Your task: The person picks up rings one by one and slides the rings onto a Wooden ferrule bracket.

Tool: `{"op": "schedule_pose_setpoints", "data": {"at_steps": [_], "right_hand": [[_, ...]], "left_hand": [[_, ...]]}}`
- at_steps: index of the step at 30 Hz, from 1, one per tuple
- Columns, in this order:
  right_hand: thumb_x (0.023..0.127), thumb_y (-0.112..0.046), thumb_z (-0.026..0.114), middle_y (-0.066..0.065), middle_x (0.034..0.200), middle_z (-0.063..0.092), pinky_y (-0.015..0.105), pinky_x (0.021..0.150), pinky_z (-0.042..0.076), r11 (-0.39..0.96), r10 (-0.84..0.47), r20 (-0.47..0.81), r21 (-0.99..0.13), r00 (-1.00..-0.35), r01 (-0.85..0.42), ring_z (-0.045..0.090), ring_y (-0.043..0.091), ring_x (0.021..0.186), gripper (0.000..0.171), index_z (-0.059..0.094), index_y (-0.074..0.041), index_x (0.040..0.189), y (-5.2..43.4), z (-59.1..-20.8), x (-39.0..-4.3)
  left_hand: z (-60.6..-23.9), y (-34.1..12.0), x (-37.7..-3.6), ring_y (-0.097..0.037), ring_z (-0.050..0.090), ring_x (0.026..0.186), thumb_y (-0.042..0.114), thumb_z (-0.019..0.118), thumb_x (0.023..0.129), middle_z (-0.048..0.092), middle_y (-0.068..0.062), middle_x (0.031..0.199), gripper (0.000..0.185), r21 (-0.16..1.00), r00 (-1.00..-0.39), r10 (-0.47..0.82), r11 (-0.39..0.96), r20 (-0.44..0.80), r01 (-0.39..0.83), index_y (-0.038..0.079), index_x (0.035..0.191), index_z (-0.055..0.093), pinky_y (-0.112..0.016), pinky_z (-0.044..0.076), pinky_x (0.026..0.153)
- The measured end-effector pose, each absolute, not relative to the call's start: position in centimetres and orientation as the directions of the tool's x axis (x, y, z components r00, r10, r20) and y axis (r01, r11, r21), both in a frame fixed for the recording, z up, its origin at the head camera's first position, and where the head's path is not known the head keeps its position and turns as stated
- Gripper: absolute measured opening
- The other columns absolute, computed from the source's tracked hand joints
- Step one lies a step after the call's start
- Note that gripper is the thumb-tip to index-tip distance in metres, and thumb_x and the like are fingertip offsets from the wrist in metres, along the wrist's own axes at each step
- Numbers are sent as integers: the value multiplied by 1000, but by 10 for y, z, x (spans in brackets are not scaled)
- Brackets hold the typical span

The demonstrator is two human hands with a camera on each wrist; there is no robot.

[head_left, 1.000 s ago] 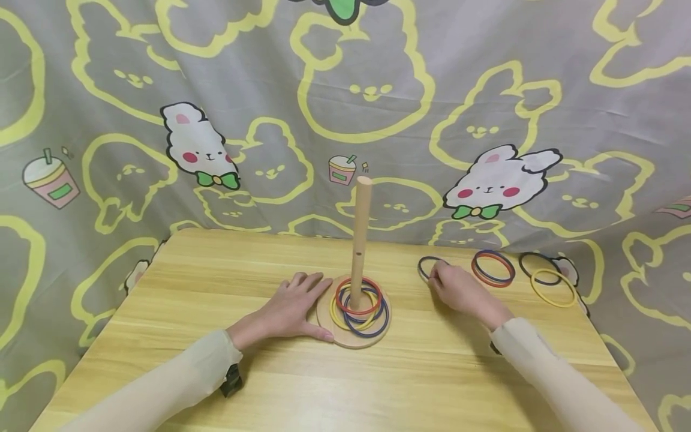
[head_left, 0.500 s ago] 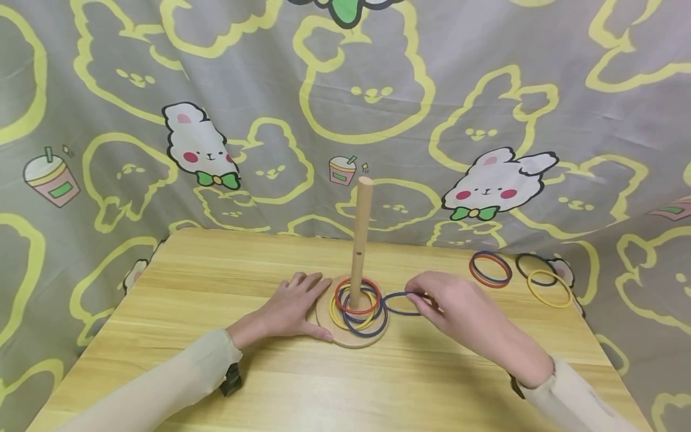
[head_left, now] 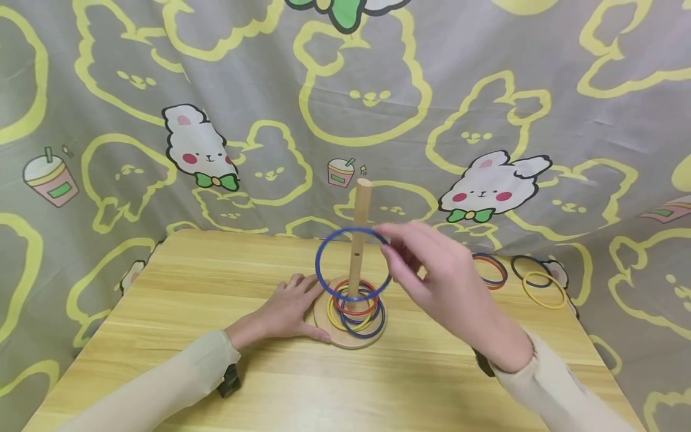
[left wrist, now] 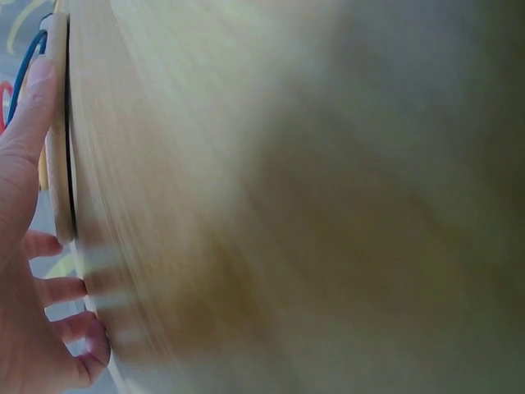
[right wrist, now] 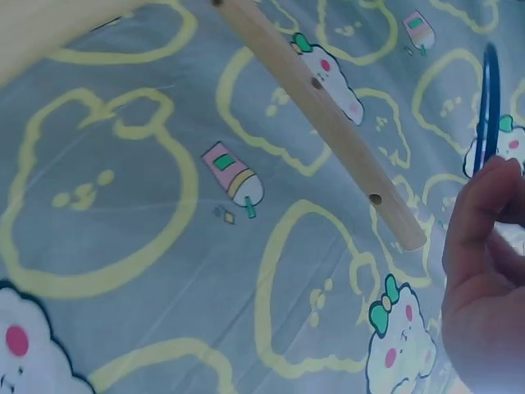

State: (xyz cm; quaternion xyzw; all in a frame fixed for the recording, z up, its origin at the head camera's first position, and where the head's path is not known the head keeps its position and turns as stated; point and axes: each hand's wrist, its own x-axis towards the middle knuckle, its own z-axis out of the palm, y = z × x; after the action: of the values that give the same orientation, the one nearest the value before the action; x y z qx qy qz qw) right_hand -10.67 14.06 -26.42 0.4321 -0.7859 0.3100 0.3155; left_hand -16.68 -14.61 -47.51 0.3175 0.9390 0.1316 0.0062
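Note:
My right hand pinches a blue ring between thumb and fingertips. The ring is raised and tilted, overlapping the middle of the wooden peg in the head view. From the right wrist, the blue ring shows edge-on, apart from the peg. With fingers spread, my left hand rests at the left edge of the round wooden base. Its thumb lies along the rim of the base. Red, yellow and blue rings lie stacked around the peg's foot, a red ring uppermost.
At the table's back right lie more rings: a red ring overlapping a blue one, then a dark ring overlapping a yellow ring. A patterned grey curtain hangs right behind the wood-grain table.
My right hand has lifted the blue ring off the table at the right, brought it left and raised it in front of the peg. My left hand stays at the base.

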Motion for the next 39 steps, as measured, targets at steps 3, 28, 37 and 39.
{"op": "schedule_pose_setpoints", "data": {"at_steps": [3, 28, 37, 39], "right_hand": [[95, 1, 68, 0, 83, 66, 15, 56, 49, 396, -406, 769, -338, -493, -854, 60, 3, 62, 27, 71, -2, 121, 134, -254, -116], [100, -7, 63, 8, 86, 64, 33, 50, 53, 422, -280, 306, -812, -910, -403, 66, 22, 58, 27, 69, -12, 125, 134, -310, -168], [100, -8, 60, 8, 86, 62, 32, 50, 52, 464, -299, 110, -851, -948, -245, 67, 24, 60, 26, 67, -11, 125, 133, -364, -169], [100, -8, 59, 8, 85, 61, 30, 50, 51, 463, -306, 83, -857, -948, -224, 68, 30, 62, 26, 68, -10, 124, 133, -374, -169]], "left_hand": [[-475, -146, -167, -35, 40, 134, 91, 64, 69, 38, -16, 160, 124, 243, -805, 590, 774, 59, 585, 15, 162, 33, -59, 41, 99], [-475, -146, -167, -35, 40, 134, 91, 64, 68, 39, -17, 160, 124, 241, -812, 582, 782, 47, 575, 14, 161, 36, -58, 40, 99], [-476, -145, -167, -34, 40, 134, 91, 63, 69, 39, -16, 159, 124, 234, -809, 585, 781, 52, 579, 16, 162, 33, -58, 41, 98], [-477, -145, -167, -34, 40, 134, 91, 63, 69, 40, -17, 159, 123, 237, -808, 587, 778, 58, 582, 15, 162, 34, -59, 41, 98]]}}
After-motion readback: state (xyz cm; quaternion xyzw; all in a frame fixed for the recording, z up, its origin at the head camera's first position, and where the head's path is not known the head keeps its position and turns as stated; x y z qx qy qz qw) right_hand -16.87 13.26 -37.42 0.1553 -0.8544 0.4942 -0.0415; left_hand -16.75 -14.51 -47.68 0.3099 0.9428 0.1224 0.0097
